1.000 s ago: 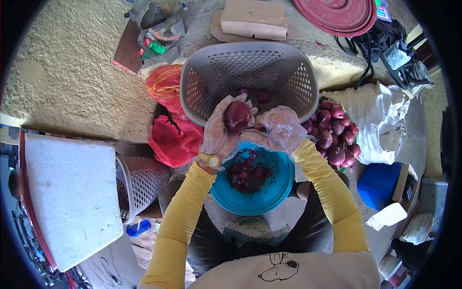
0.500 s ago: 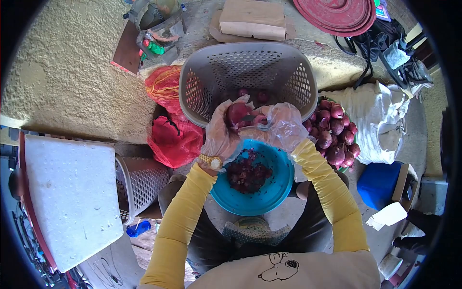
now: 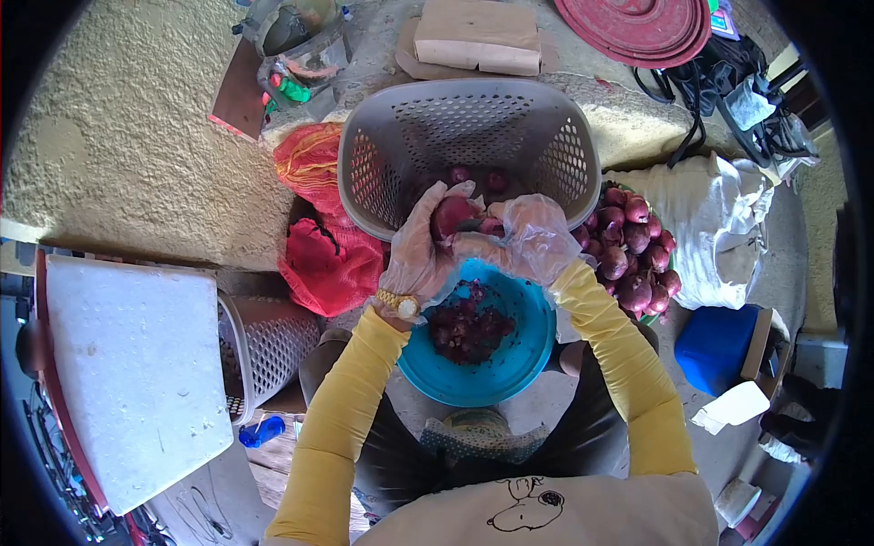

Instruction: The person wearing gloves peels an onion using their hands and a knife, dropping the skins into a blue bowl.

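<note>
In a clear plastic glove, my left hand point(image 3: 421, 250) is closed around a red onion point(image 3: 451, 218) over the near rim of the grey basket. My right hand point(image 3: 535, 238), also gloved, is closed beside it on what looks like a small knife point(image 3: 471, 224). Its short dark blade lies against the onion, and the handle is mostly hidden by the fingers. Below both hands sits a blue basin point(image 3: 478, 387) with dark red onion skins point(image 3: 469, 332) inside. Some onions point(image 3: 496, 181) lie at the bottom of the grey perforated basket point(image 3: 469, 88).
Several unpeeled red onions point(image 3: 635, 238) are heaped at right, beside a white sack point(image 3: 719, 227). A red mesh bag point(image 3: 332, 264) lies left of the basket. Farther left stand a white foam lid point(image 3: 137, 373) and another basket point(image 3: 278, 350). A blue container point(image 3: 716, 346) stands at right.
My hands stay almost in place, with the left fingers shifting slightly around the onion. At the far right edge, a dark shape has moved a little.
</note>
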A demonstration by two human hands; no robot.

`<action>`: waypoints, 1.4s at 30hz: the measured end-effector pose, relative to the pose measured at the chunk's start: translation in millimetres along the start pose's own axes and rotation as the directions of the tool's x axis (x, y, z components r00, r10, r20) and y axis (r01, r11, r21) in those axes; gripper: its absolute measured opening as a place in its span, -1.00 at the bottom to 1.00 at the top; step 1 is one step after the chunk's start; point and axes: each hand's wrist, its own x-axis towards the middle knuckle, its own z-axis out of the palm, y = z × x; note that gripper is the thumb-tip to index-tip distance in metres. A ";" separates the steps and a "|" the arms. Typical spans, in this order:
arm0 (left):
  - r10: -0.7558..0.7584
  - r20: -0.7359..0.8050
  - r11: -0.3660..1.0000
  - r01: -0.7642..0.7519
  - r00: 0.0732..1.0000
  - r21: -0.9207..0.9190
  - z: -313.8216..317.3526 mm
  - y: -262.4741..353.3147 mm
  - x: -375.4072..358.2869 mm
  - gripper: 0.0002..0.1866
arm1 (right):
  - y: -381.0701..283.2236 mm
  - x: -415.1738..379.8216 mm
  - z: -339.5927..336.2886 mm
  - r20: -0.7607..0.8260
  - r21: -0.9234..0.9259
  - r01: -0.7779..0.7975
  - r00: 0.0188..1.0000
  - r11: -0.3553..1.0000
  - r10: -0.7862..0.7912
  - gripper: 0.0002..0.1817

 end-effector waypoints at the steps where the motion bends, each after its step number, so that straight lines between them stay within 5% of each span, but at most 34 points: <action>1: -0.007 0.010 1.000 0.008 1.000 -0.020 0.0 -0.5 0.8 -0.53 | -2.0 0.8 -2.1 0.030 -0.018 -0.021 0.999 1.000 0.021 -0.25; 9: 0.032 0.013 0.998 -0.033 0.999 0.050 4.3 0.7 -2.0 -0.52 | 2.4 0.4 2.9 0.126 0.071 -0.087 0.989 0.994 0.078 -0.32; 15: -0.029 0.041 0.999 0.029 0.999 0.014 -2.7 5.2 -0.8 -0.51 | 2.8 -2.4 1.3 -0.005 0.047 0.052 0.999 0.998 -0.052 -0.45; 17: -0.057 0.088 0.998 0.057 0.995 0.007 -8.6 5.4 0.2 -0.50 | 0.6 0.3 -1.8 0.136 0.073 0.068 0.988 0.995 -0.078 -0.46; 19: 0.045 -0.033 0.994 -0.042 0.998 0.098 -0.3 5.7 -0.9 -0.47 | 5.8 -2.6 5.8 0.107 0.075 0.144 0.983 0.987 -0.151 -0.40; 22: 0.067 -0.017 0.994 -0.066 0.998 0.087 15.7 9.1 -10.9 -0.45 | 0.0 -6.6 3.4 0.121 0.042 0.219 0.967 0.975 -0.223 -0.34; 27: 0.112 -0.052 0.980 -0.102 0.992 0.172 2.8 11.0 -2.8 -0.46 | -2.1 -1.2 3.5 0.133 0.034 0.098 0.986 0.995 -0.102 -0.34; 29: 0.112 -0.078 0.976 -0.095 0.991 0.198 -6.2 9.1 1.4 -0.47 | -5.7 0.9 -2.7 0.127 -0.083 -0.084 0.987 0.993 0.094 -0.23; 36: 0.109 -0.057 0.968 -0.093 0.992 0.234 3.3 2.6 -5.3 -0.54 | -1.2 -4.1 -0.8 0.041 -0.092 -0.081 0.996 0.992 0.085 -0.11; 42: 0.103 -0.089 0.971 -0.081 0.991 0.223 1.2 1.3 -1.6 -0.56 | -0.2 -2.4 -4.4 0.046 -0.084 -0.047 0.998 0.995 0.051 -0.24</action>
